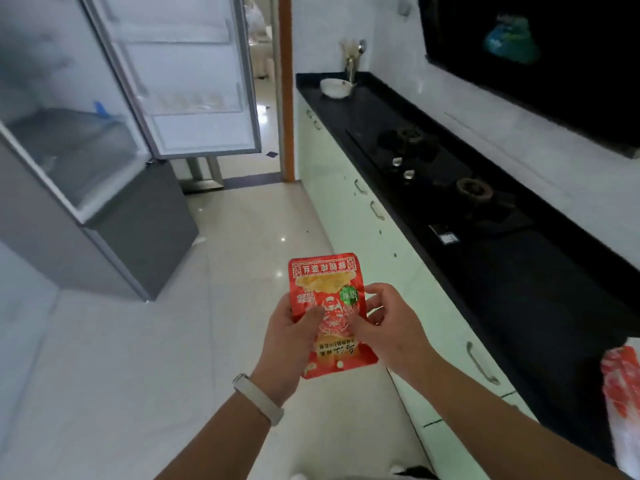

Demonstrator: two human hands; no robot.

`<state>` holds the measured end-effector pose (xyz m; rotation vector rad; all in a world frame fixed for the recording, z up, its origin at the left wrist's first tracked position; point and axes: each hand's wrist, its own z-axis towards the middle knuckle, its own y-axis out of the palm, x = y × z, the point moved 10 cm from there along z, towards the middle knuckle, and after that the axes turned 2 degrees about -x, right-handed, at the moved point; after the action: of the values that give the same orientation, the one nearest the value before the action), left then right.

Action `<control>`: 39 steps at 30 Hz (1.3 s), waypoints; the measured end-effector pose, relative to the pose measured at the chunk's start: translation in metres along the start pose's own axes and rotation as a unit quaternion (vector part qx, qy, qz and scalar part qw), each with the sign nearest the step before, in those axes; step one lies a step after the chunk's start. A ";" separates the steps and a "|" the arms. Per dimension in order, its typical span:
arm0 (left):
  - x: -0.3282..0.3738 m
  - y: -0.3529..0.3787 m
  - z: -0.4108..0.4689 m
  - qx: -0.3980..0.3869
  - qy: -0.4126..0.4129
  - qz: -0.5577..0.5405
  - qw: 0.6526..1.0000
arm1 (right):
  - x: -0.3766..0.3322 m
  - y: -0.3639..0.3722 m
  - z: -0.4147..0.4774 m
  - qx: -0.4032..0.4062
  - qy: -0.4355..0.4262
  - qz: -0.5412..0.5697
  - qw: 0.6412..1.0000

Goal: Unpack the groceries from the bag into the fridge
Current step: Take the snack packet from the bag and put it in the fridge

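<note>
I hold a flat red snack packet (325,282) upside down in front of me, over the tiled floor. My left hand (292,344) grips its left edge, thumb on the front. On the packet's right side, my right hand (384,323) pinches it with the fingertips. The fridge (69,161) stands at the far left with its upper door (194,74) swung wide open; the door shelves look bare, and something blue lies on an inner shelf. A white and red plastic grocery bag (621,396) sits on the counter at the right edge.
A black counter (519,271) with a two-burner gas hob (440,174) runs along the right, pale green cabinets below. A white bowl (334,87) sits at its far end. An orange-framed doorway (285,98) opens behind the fridge door. Glossy tiled floor lies between fridge and cabinets.
</note>
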<state>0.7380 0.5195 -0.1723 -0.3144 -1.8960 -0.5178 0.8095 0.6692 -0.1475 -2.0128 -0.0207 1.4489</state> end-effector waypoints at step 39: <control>0.144 -0.245 0.247 0.334 0.013 -0.094 0.938 | -0.206 0.240 0.368 -0.294 -0.176 -0.020 0.939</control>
<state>0.3739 0.4244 -0.1657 0.3208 -1.9626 0.0226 0.3320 0.5838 -0.1607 -2.1375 -0.7210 1.9200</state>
